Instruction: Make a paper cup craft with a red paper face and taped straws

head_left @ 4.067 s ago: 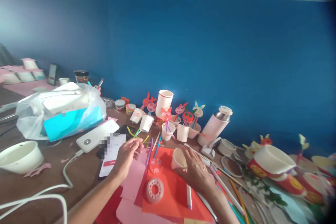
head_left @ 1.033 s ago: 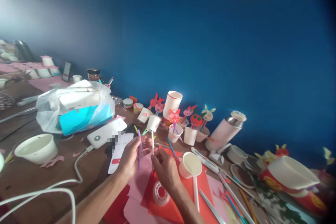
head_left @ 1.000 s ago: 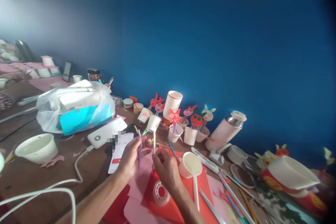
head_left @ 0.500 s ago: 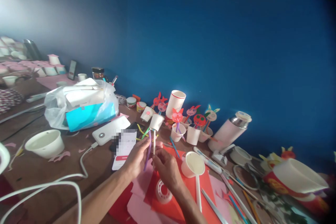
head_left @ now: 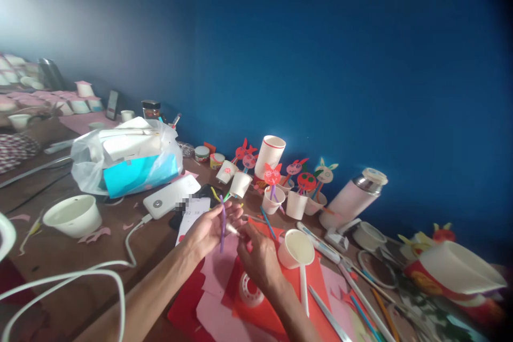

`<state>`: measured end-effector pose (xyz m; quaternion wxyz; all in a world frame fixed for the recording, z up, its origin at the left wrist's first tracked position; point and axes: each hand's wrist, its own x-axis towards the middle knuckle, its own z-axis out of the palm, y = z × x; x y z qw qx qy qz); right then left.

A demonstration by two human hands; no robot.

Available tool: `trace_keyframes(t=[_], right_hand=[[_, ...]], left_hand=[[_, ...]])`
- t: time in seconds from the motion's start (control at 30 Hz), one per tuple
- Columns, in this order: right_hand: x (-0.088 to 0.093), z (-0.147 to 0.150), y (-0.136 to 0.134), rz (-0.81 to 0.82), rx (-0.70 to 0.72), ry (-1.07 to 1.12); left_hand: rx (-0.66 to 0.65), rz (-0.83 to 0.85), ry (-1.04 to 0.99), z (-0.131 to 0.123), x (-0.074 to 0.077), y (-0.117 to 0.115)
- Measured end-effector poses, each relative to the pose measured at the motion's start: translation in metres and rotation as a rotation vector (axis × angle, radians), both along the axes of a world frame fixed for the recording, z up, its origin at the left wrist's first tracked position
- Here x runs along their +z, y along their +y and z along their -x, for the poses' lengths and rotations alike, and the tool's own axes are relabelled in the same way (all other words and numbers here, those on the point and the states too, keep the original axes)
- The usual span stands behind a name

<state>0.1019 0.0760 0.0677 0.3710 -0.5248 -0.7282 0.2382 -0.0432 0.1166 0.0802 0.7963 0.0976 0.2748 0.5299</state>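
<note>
My left hand (head_left: 210, 227) is turned palm up, its fingers loosely curled. A thin purple straw-like stick (head_left: 223, 227) stands near upright at its thumb. Close beside it, my right hand (head_left: 258, 251) is closed on a short white stick (head_left: 231, 229), whose end points at the left palm. Below the hands lie red paper (head_left: 276, 299) and pink paper (head_left: 218, 299). A white tape roll (head_left: 251, 291) rests on the red sheet by my right wrist. Right of that hand stands a paper cup (head_left: 296, 250) with a white strip hanging down its front.
Behind the hands stand several paper cups (head_left: 295, 206) with animal faces on sticks. A thermos (head_left: 355, 197) leans at the right, near scissors (head_left: 326, 312). Leftward are a phone (head_left: 193, 214), a power bank (head_left: 171, 195) with a white cable (head_left: 128, 248), a plastic bag (head_left: 86, 163) and a bowl (head_left: 74, 219).
The white stick has tipped from upright to pointing toward the left palm. My left fingers have opened somewhat, and the purple stick has shifted slightly left and up.
</note>
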Motion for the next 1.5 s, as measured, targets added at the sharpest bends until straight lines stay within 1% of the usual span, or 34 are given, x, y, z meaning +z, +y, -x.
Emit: trace_keyframes(t=[0.1, 0.17, 0.23, 0.3, 0.37, 0.5, 0.63, 0.73, 0.83, 0.93, 1.0, 1.07, 1.13, 1.2, 1.23, 1.3, 1.33, 1.4, 1.5], right_hand=[[-0.002, -0.004, 0.004, -0.224, 0.016, -0.101], [-0.004, -0.006, 0.006, -0.385, 0.003, -0.196], [-0.004, -0.009, 0.007, -0.462, -0.016, -0.276], [-0.004, -0.011, 0.007, -0.477, -0.007, -0.326], [-0.002, -0.011, 0.007, -0.475, 0.042, -0.342], [0.0, -0.01, 0.005, -0.487, 0.109, -0.34], [-0.001, -0.011, 0.007, -0.499, 0.055, -0.381], [-0.002, -0.012, 0.008, -0.516, 0.023, -0.407], [-0.003, -0.012, 0.009, -0.49, 0.008, -0.422], [-0.003, -0.01, 0.009, -0.481, 0.014, -0.384], [-0.002, -0.01, 0.009, -0.482, 0.025, -0.314], [0.002, -0.011, 0.008, -0.456, 0.002, -0.201], [0.006, -0.011, 0.008, -0.379, -0.073, -0.041], [0.009, -0.011, 0.007, -0.184, -0.129, 0.107], [0.009, -0.01, 0.006, -0.063, -0.122, 0.153], [0.008, -0.007, 0.004, 0.149, -0.044, 0.18], [0.006, -0.004, 0.002, 0.217, 0.011, 0.175], [0.002, 0.002, -0.001, 0.264, 0.098, 0.164], [-0.002, 0.01, -0.006, 0.276, 0.137, 0.158]], left_hand=[[-0.066, 0.036, -0.002, 0.003, 0.001, 0.0], [-0.091, 0.03, 0.043, 0.004, 0.0, 0.0], [-0.122, 0.028, 0.11, 0.002, -0.001, -0.002], [-0.178, 0.028, 0.149, -0.001, -0.002, -0.005], [-0.23, 0.025, 0.158, -0.006, -0.003, -0.008], [-0.227, -0.01, 0.195, -0.015, -0.006, -0.014], [-0.223, -0.056, 0.264, -0.017, -0.009, -0.016], [-0.236, -0.095, 0.255, -0.018, -0.012, -0.017], [-0.25, -0.091, 0.269, -0.02, -0.015, -0.017], [-0.213, -0.062, 0.332, -0.023, -0.015, -0.017], [-0.189, -0.063, 0.357, -0.023, -0.013, -0.018], [-0.179, -0.083, 0.359, -0.022, -0.011, -0.017], [-0.145, -0.111, 0.342, -0.019, -0.01, -0.015], [-0.072, -0.151, 0.306, -0.015, -0.008, -0.012], [-0.031, -0.175, 0.284, -0.014, -0.006, -0.011], [0.037, -0.223, 0.232, -0.01, -0.004, -0.009], [0.054, -0.24, 0.204, -0.009, -0.002, -0.008], [0.078, -0.257, 0.16, -0.008, 0.0, -0.008], [0.074, -0.251, 0.121, -0.007, 0.0, -0.008]])
